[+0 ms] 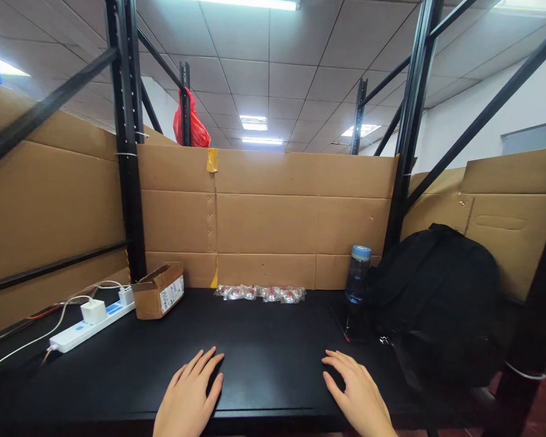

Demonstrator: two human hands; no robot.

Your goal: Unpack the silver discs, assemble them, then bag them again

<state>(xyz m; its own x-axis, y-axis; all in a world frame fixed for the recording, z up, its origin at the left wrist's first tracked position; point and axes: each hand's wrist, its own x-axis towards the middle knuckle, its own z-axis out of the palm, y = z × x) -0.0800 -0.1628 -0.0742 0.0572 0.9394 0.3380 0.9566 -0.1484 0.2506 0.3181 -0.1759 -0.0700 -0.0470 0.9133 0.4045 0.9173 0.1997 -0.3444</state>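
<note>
My left hand [188,391] is at the front of the black table [264,352], palm down, fingers stretched and thumb apart, holding nothing. To the right, my right hand [355,388] is held the same way, with its fingers apart and nothing in it. Between the two hands lies bare tabletop. Beyond them, against the back cardboard, is a row of small clear plastic packets [261,294] with shiny round contents and red marks; what is inside is too small to make out.
At left, an open cardboard box [148,303] stands beside a white power strip [91,328] with plugged-in adapters and cables. At right, a blue-lidded bottle [358,273] stands next to a large black backpack [437,303]. Cardboard panels [268,224] and black metal posts [130,182] enclose the table.
</note>
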